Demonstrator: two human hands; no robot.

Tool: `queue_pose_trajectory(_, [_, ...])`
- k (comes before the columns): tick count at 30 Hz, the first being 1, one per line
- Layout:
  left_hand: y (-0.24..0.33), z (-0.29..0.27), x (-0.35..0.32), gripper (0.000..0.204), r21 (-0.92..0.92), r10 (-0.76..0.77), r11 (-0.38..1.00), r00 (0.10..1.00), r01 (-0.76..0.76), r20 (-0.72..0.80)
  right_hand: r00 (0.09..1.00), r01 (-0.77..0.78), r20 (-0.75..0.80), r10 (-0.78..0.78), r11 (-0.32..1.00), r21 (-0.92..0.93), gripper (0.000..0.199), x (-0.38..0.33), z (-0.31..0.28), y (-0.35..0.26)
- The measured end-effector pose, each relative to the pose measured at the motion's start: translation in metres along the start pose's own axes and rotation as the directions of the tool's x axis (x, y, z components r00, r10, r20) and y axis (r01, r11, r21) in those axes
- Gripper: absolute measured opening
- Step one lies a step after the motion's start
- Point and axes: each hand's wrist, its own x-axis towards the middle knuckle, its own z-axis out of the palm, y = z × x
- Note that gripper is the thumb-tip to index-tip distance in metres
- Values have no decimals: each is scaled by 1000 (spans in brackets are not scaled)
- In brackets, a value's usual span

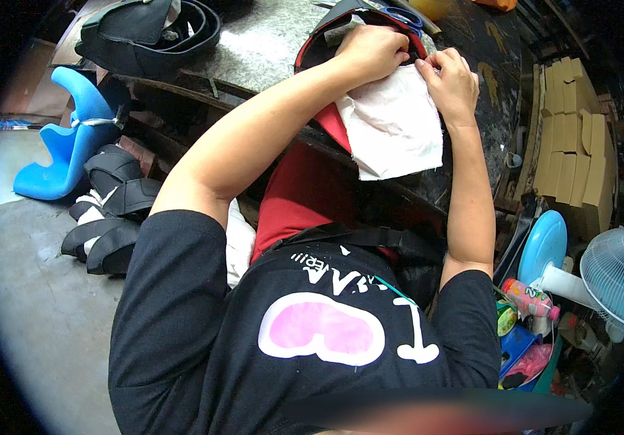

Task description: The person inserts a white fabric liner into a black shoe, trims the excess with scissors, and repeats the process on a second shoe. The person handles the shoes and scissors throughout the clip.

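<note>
On the table in front of me lies a black piece with red edging [317,45], its exact kind unclear. White cloth [395,127] with frayed edges hangs from it toward my lap. My left hand [373,52] is closed over the black piece's opening, fingers curled at its red edge; what they grip is hidden. At the cloth's upper right corner, my right hand [451,83] pinches the white cloth between thumb and fingers. The two hands are close together. A red part [333,127] shows beside the cloth's left edge.
Blue-handled scissors [403,19] lie just beyond my hands. Black sewn goods [149,36] sit at the table's far left. Below are a blue curved form [65,145] and stacked black pieces [112,210]. Cardboard boxes [569,138] and a fan [611,272] stand to the right.
</note>
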Motion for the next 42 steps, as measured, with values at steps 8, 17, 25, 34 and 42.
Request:
queue_pose_trajectory(8, [5, 0, -5, 36, -31, -8, 999, 998, 10, 70, 999, 37, 22, -35, 995, -95, 29, 1, 8, 7])
queue_pose_trajectory(17, [6, -6, -2, 37, -79, -43, 995, 991, 53, 130, 927, -365, 183, 328, 901, 232, 52, -2, 23, 21])
queue_pose_trajectory(25, [2, -9, -12, 16, -225, -74, 970, 993, 93, 91, 898, -420, 230, 375, 885, 199, 51, 1, 15, 11])
queue_pose_trajectory(34, [3, -1, -13, 20, -170, -146, 973, 988, 153, 52, 897, -391, 247, 366, 919, 55, 61, 0, 10, -8])
queue_pose_trajectory(42, [15, -8, -28, 25, -241, -114, 966, 992, 98, -54, 894, -428, 230, 386, 886, 179, 45, -4, 19, 1])
